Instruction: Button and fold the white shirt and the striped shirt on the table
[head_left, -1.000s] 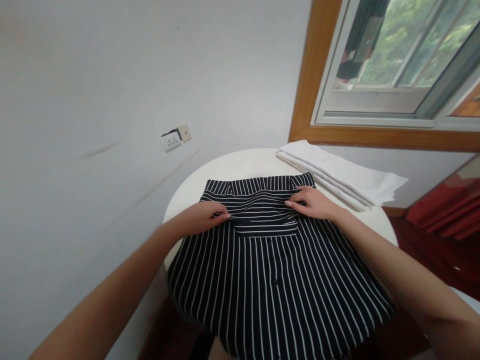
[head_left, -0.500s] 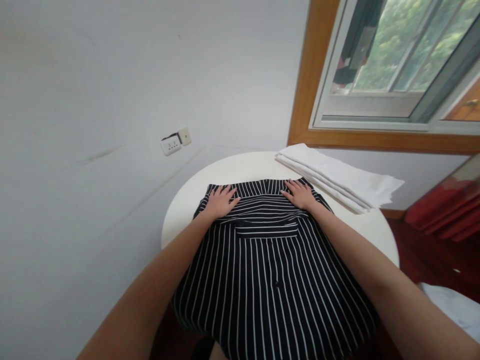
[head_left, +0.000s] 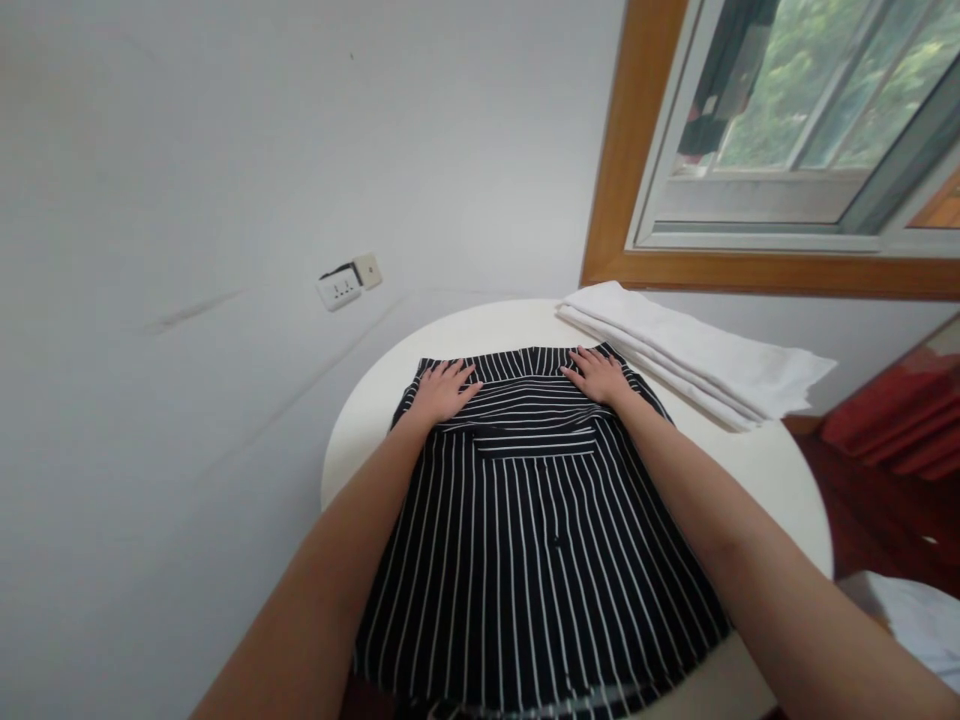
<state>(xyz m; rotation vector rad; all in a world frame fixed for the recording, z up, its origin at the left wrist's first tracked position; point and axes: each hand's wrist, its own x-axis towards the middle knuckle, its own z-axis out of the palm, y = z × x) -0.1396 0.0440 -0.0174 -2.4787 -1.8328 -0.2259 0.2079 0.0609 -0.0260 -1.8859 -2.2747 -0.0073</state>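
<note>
A black skirt with white stripes lies spread over a round white table, its waistband at the far side and its hem towards me. My left hand rests flat on the skirt's far left corner, fingers spread. On the far right corner, my right hand lies flat in the same way, fingers apart. Between the hands the cloth bunches in shallow folds above a band of sideways stripes. A small dark button shows lower down the front.
Folded white cloth lies at the table's back right, partly over the edge. A white wall with a socket stands behind and to the left. A wood-framed window is at the right. White fabric sits low at the right, near a red curtain.
Both hands stay flat at the waistband corners. The view has shifted slightly, and the skirt's lower hem now shows near the bottom, with more of the table visible at the right.
</note>
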